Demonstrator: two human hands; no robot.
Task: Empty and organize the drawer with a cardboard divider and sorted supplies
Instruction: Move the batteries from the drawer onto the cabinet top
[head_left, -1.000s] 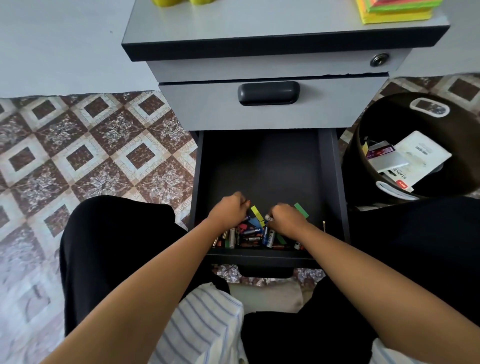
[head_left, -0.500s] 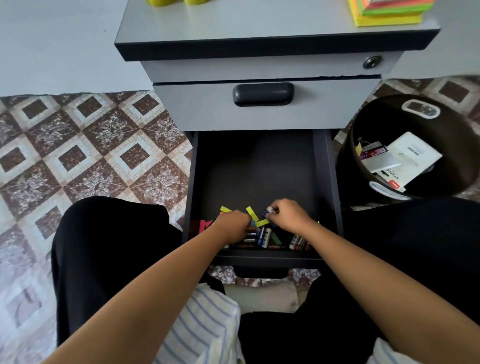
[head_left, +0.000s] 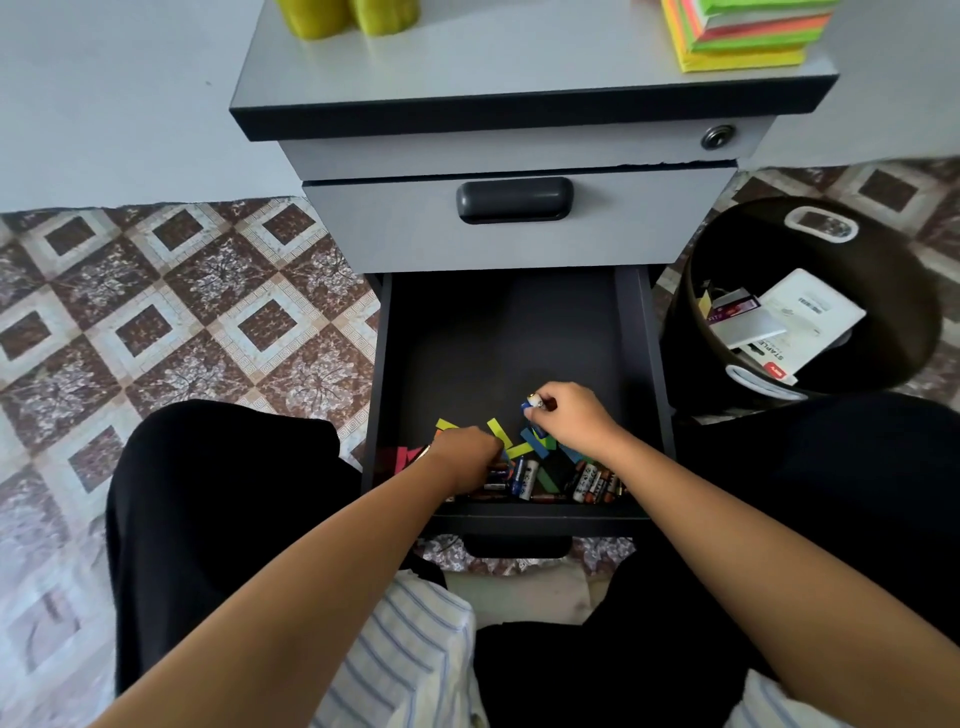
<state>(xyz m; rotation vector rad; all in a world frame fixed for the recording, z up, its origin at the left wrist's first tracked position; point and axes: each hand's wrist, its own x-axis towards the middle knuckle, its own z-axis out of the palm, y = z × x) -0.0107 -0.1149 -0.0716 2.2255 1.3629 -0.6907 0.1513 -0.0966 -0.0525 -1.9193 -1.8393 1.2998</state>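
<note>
The bottom drawer (head_left: 509, 332) of a grey cabinet stands pulled out, its dark floor bare at the back. Along its front edge lies a heap of batteries (head_left: 587, 480) mixed with coloured paper strips (head_left: 498, 430). My right hand (head_left: 569, 415) is raised a little over the heap and pinches a blue and white battery (head_left: 532, 404) in its fingertips. My left hand (head_left: 465, 454) reaches down into the heap with curled fingers; what they hold is hidden.
A black bin (head_left: 810, 296) with white boxes and packaging stands right of the drawer. On the cabinet top lie a stack of coloured sticky notes (head_left: 743, 31) and yellow-green containers (head_left: 345, 15). The middle drawer's handle (head_left: 514, 200) is above. My knees flank the drawer on patterned floor.
My right hand has lifted away from the heap with a battery in its fingers. My left hand has moved down and left, deeper into the heap.
</note>
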